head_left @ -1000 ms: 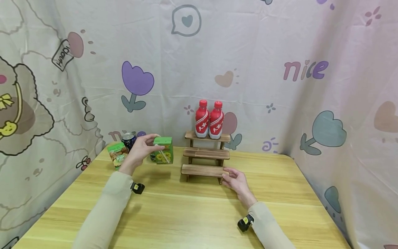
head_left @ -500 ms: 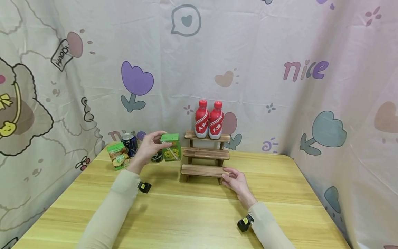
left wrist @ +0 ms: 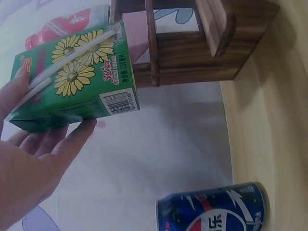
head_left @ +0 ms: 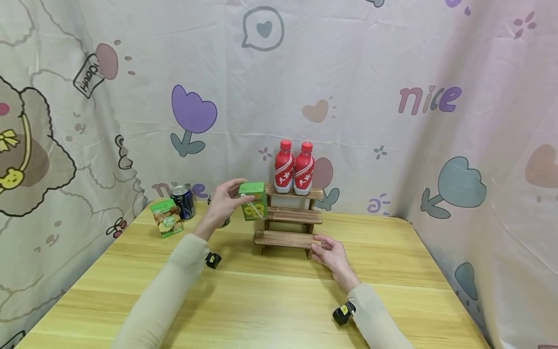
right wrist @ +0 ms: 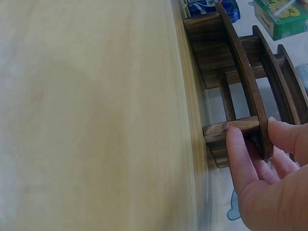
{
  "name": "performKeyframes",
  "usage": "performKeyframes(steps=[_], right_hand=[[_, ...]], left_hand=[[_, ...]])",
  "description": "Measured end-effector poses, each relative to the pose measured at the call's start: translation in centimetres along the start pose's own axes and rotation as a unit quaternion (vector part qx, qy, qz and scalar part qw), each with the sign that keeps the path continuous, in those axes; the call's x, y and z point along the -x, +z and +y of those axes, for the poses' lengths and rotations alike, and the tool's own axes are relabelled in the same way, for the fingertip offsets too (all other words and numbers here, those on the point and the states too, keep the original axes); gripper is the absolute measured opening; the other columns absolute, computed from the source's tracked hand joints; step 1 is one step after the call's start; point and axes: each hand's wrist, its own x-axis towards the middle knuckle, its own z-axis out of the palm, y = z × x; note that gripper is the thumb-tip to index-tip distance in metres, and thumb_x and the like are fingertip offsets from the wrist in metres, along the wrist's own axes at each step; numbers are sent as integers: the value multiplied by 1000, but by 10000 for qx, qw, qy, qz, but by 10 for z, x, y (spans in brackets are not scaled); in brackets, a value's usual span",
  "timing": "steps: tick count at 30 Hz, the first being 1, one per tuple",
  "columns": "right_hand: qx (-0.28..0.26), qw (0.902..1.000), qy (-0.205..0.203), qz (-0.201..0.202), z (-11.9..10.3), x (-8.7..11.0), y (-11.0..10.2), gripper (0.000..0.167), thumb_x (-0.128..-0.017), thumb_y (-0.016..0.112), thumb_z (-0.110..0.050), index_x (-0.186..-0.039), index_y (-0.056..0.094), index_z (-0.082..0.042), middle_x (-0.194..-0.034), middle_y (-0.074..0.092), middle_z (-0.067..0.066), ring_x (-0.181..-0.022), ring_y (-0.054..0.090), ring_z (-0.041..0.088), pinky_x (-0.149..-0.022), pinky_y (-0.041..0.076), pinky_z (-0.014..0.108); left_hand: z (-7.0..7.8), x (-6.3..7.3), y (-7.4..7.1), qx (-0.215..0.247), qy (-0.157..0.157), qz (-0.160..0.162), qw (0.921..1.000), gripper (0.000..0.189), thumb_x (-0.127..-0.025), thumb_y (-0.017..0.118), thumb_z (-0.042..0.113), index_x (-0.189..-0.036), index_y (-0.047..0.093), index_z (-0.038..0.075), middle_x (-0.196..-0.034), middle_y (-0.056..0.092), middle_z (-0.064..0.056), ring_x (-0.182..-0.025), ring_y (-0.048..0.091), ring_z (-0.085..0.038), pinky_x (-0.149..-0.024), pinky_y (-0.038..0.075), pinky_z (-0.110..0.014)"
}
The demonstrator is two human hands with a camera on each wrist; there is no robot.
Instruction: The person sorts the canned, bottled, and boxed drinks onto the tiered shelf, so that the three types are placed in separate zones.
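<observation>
My left hand [head_left: 224,206] grips a green drink carton [head_left: 254,202] with yellow flowers and a straw on its side. The carton is in the air, in front of the left ends of the upper and middle steps of a three-step wooden rack [head_left: 289,237]. Thumb and fingers hold it from opposite sides in the left wrist view, its barcode [left wrist: 119,101] showing. With thumb and fingers, my right hand [head_left: 333,257] pinches the right end of the rack's lowest step [right wrist: 248,82]. Two red bottles [head_left: 284,167] stand side by side on the top step.
At the table's back left stand a blue can [head_left: 183,202] and a green-topped carton [head_left: 167,218]. Another blue can [left wrist: 211,210] stands behind my left hand, mostly hidden in the head view. A printed cloth [head_left: 362,72] hangs behind the wooden table [head_left: 270,305].
My left hand has carried the green drink carton rightward and slightly up, from beside the rack to its left end. The right hand stays on the lowest step.
</observation>
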Motion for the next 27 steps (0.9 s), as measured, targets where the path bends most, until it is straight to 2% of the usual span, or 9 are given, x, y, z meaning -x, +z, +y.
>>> performKeyframes(steps=[4, 12, 17, 22, 27], right_hand=[[-5, 10000, -23, -24, -1, 1, 0, 39, -91, 66, 0, -129, 59, 3, -102, 56, 12, -88, 68, 19, -87, 57, 37], [-13, 9999, -98, -56, 0, 1, -2, 40, -90, 67, -1, -129, 59, 3, -98, 58, 9, -86, 68, 17, -84, 58, 35], [-31, 10000, -66, -51, -1, 2, -1, 39, -91, 67, -1, -128, 60, 3, -98, 58, 8, -86, 68, 18, -84, 58, 36], [43, 10000, 24, 26, -1, 0, 0, 37, -91, 66, 0, -128, 61, 1, -100, 57, 10, -88, 67, 19, -87, 57, 38], [52, 10000, 29, 46, -1, 0, 1, 38, -91, 66, 1, -129, 61, 1, -103, 57, 12, -89, 68, 20, -88, 57, 38]], left_hand=[[3, -4, 8, 87, 73, 27, 9999, 57, -83, 78, 11, -134, 55, 3, -130, 62, -17, -115, 63, -31, -90, 55, -27], [4, -12, 27, 290, 200, 42, 9994, 53, -82, 77, 2, -131, 57, 3, -127, 63, -19, -110, 65, -32, -84, 57, -26], [4, -16, 36, 235, 191, 78, 9995, 53, -80, 78, 2, -129, 59, 4, -126, 64, -18, -109, 64, -35, -79, 59, -29], [2, -18, 45, 129, 174, 91, 9997, 53, -80, 79, 4, -129, 59, 4, -125, 65, -17, -108, 63, -34, -79, 60, -38], [-1, -22, 51, -2, 223, 106, 9997, 54, -79, 80, 7, -129, 60, 4, -123, 66, -16, -106, 63, -30, -80, 59, -32]])
